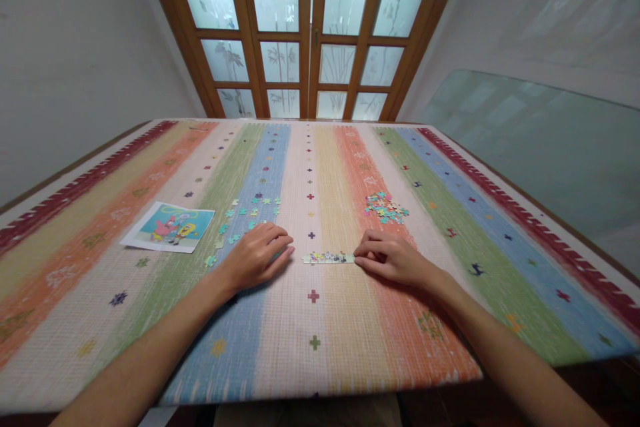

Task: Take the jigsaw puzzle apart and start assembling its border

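Observation:
A narrow strip of joined jigsaw puzzle pieces (329, 258) lies flat on the striped tablecloth in front of me. My right hand (393, 257) pinches with thumb and forefinger at the strip's right end, on a puzzle piece mostly hidden by the fingertips. To the left of the strip, my left hand (261, 253) rests palm down with its fingers apart and nothing in them. Loose puzzle pieces (243, 211) are spread beyond and beside that hand, some partly behind it. Past my right hand sits a heaped pile of puzzle pieces (386, 207).
A printed cartoon picture (173, 227) lies on the left side of the table. The striped tablecloth (345, 347) covers the tabletop up to its edges. Wooden doors with frosted panes (309, 33) stand behind the table, and a glass panel (540, 147) leans at the right wall.

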Demonstrator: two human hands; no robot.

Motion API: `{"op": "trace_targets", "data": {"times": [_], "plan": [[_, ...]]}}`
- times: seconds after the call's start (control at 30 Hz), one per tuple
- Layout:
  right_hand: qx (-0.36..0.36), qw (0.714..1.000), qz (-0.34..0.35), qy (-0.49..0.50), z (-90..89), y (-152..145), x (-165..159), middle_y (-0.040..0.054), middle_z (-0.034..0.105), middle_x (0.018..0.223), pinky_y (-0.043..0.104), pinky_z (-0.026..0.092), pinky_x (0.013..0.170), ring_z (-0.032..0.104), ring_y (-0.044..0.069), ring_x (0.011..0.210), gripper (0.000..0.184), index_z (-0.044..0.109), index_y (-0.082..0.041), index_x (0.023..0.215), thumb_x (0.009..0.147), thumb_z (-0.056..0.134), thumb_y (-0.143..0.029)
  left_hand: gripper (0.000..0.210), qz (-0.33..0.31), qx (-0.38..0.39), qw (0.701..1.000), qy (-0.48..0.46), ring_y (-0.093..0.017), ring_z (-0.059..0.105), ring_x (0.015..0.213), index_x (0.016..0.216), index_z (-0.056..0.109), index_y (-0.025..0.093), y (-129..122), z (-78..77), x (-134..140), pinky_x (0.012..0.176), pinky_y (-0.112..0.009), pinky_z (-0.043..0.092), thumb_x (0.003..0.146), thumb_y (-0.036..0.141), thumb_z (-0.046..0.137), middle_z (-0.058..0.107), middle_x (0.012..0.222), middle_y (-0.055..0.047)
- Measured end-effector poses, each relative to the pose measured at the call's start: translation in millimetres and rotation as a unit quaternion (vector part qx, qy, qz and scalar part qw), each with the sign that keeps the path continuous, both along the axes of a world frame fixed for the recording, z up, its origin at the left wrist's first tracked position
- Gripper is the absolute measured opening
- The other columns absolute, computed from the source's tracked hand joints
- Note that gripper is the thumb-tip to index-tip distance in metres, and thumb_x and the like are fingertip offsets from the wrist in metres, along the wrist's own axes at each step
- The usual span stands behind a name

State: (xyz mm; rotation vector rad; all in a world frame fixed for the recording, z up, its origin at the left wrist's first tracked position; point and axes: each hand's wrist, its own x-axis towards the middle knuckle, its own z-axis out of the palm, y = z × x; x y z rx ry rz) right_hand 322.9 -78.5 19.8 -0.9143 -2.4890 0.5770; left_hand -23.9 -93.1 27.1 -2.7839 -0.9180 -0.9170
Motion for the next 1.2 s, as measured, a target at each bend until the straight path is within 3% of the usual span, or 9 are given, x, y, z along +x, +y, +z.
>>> {"op": "trace_targets", "data": {"times": [0.37, 0.8, 1.2], "plan": [[0.007, 1.0, -0.001, -0.012, 1.3, -1.2, -2.4, 0.0051, 0.064, 0.084, 0.031, 0.045, 0.064, 0.059, 0.016, 0.069, 0.012, 0.073, -0.019, 0.093, 0.096, 0.061, -0.022, 0.017, -0.017, 0.004, 1.0, 0.026, -0.02, 0.06, 0.081, 0.103, 0.067, 0.016, -2.4, -0.4, 5.9, 0.073, -0.036, 0.049, 0.103, 0.02, 0.051, 0.07, 0.092, -0.009], [-0.009, 1.0, -0.005, -0.008, 3.2, -0.7, 0.3, 0.0053, 0.063, 0.086, 0.032, 0.047, 0.064, 0.058, 0.016, 0.07, 0.014, 0.074, -0.019, 0.101, 0.096, 0.062, -0.023, 0.022, -0.083, -0.067, 0.994, 0.023, -0.024, 0.065, 0.098, 0.117, 0.069, 0.019, -12.1, -6.6, 21.1, 0.085, -0.041, 0.054, 0.102, 0.023, 0.053, 0.074, 0.112, -0.01], [-0.04, 0.999, -0.02, -0.006, 1.6, -0.2, -0.5, 0.0041, 0.062, 0.085, 0.031, 0.045, 0.064, 0.058, 0.017, 0.071, 0.008, 0.068, -0.019, 0.099, 0.094, 0.062, -0.022, 0.024, -0.094, -0.062, 0.993, 0.028, -0.026, 0.066, 0.1, 0.119, 0.069, 0.018, -12.4, -9.9, 22.0, 0.085, -0.044, 0.054, 0.102, 0.022, 0.053, 0.075, 0.115, -0.011]]}}
